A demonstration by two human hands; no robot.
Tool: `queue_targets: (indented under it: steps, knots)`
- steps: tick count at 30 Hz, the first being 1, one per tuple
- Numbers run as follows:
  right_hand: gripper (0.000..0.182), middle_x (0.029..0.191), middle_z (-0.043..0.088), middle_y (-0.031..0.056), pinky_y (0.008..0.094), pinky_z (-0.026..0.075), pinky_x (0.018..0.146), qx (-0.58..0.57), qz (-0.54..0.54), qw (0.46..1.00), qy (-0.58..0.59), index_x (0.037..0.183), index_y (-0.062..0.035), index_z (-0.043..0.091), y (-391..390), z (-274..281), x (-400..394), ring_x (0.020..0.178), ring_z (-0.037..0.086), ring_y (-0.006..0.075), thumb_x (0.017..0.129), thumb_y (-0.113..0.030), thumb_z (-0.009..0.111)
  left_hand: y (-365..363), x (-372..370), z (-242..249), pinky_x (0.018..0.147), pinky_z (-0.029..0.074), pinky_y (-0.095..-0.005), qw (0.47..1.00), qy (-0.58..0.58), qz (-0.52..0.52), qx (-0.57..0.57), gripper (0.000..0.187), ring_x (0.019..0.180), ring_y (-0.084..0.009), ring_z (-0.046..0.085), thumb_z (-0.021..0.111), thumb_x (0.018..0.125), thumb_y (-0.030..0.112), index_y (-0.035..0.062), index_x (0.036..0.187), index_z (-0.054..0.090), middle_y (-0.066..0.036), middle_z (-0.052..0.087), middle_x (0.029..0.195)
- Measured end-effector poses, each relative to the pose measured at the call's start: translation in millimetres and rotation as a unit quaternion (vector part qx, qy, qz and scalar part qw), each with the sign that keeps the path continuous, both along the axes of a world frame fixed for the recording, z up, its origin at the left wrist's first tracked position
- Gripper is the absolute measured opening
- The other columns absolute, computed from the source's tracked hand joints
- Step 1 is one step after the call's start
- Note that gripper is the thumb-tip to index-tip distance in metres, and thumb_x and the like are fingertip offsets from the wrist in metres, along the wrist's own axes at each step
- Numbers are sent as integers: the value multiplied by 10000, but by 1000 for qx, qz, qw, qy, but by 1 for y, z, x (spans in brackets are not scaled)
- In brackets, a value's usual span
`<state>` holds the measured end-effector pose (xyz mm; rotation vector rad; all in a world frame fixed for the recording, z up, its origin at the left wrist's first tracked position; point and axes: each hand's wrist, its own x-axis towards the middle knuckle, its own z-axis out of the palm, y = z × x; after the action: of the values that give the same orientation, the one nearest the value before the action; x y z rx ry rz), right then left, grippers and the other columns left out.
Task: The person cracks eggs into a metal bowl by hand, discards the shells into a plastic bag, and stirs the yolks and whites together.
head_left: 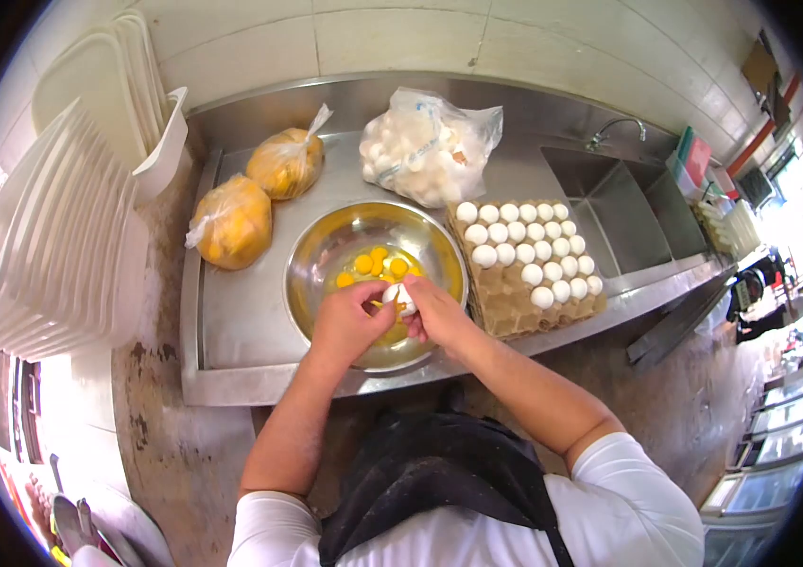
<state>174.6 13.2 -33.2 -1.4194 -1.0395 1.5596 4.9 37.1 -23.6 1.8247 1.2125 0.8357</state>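
A cracked white egg is held between my left hand and my right hand, with yellow showing at the break in its shell. Both hands are closed on it, over the near part of a wide steel bowl. Several yolks lie in clear egg white at the bottom of the bowl. To the right of the bowl, close by my right hand, sits a cardboard egg tray. White eggs fill its far and right cups, and the cups at its near left are bare.
Behind the bowl stands a clear plastic bag full of white shells. Two tied bags of yellow-orange contents, a near one and a far one, rest at left. Stacked white trays rise beyond the counter's left edge. A sink with a faucet is at right.
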Motion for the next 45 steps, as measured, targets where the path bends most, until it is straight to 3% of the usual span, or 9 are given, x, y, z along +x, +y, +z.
queue_targets:
  steps: [9,11,15,17,18,20,28,35,45]
  knots:
    - [442,763,560,27,250,462,523,75,88,988,-100,1110,-62,557,14,18,13,646,569,125,990,-460,408,20,-18,2,673,532,-311,1000,-13,2,15,312,711,-210,686,680,782,165,34,1065,696,-145,714,856]
    - [413,852,620,38,286,493,597,344,69,844,-406,1139,-80,565,16,13,22,725,600,155,988,-439,430,18,-21,14,684,537,-342,995,78,38,58,292,738,-248,692,659,799,185,46,1052,704,-155,707,852]
    - [390,949,660,54,308,494,625,326,38,848,-415,1163,-106,570,14,23,27,751,630,173,987,-430,446,15,-14,16,703,539,-372,988,113,75,79,306,773,-281,691,631,820,218,71,1080,699,-165,701,865]
    - [421,994,678,61,302,488,635,29,33,988,-145,1169,-115,576,9,36,26,795,655,182,982,-466,442,8,-1,9,717,534,-405,992,35,84,92,354,796,-312,682,607,838,227,92,1160,662,-170,697,908]
    - [421,994,678,61,302,488,635,30,33,988,-145,1169,-115,576,10,29,29,795,655,182,982,-466,442,3,8,10,717,534,-405,992,35,84,93,354,796,-312,682,607,838,227,92,1160,662,-170,697,908]
    - [448,947,678,32,266,467,595,-115,80,963,230,1156,-143,586,12,7,38,784,652,161,963,-521,444,-8,27,17,729,526,-436,988,90,64,109,395,820,-348,671,582,859,228,90,1228,613,-176,690,946]
    - [373,932,682,15,236,458,582,-185,70,900,389,1068,-168,632,21,6,69,709,617,123,936,-491,501,-20,66,29,842,504,-417,999,-11,9,34,491,966,-346,646,634,854,208,29,1299,529,-206,643,1118]
    - [370,912,678,82,268,487,531,-76,-43,915,393,1067,-103,580,113,26,121,666,639,163,940,-447,537,-25,54,12,946,455,-383,992,-62,80,71,559,1113,-317,587,721,811,203,-12,1289,524,-206,598,1219]
    - [710,1330,515,165,366,489,867,81,-92,991,60,1435,-18,352,178,87,144,1104,580,196,928,-475,548,-19,65,18,843,485,-317,987,-111,109,-40,526,1019,-185,619,736,814,185,34,1284,554,-105,658,1133]
